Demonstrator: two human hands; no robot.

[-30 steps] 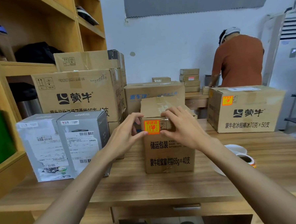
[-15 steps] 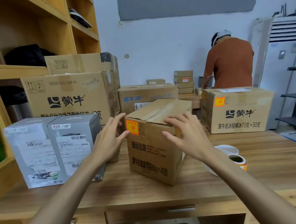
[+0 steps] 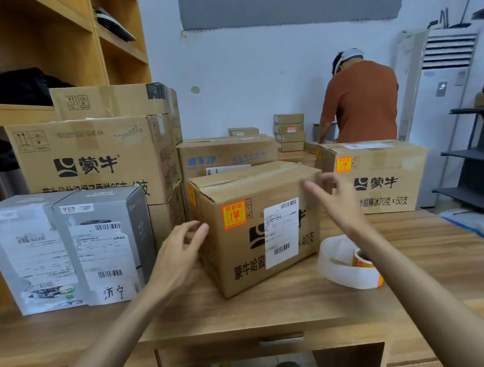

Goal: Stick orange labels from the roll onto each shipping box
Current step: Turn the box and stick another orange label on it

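grey boxes (image 3: 70, 248): two, standing side by side at the left end of my table (image 3: 269, 302), paper slips stuck on their fronts.
brown cartons (image 3: 93, 157): big ones stacked behind the grey boxes, against the wooden shelf (image 3: 59, 38).
left hand (image 3: 179, 248): holds nothing, fingers loosely bent, thumb tip right at the near left corner of the middle box. I cannot tell if it touches.
middle box (image 3: 254, 227): sits on the table in front of me, turned at an angle, taped shut.
orange label (image 3: 234, 214): stuck high on the left of the side facing me, beside a white slip (image 3: 281, 231).
right hand (image 3: 340, 203): fingers spread and free, by the box's upper right corner, well apart from my left hand.
roll (image 3: 361, 261): lies on the table just right of the middle box, partly under my right forearm, white backing looped loosely around it.
right box (image 3: 375, 176): further back on the table, another orange label (image 3: 344, 164) on its upper left corner.
person (image 3: 360, 101): stands behind it, back to me.
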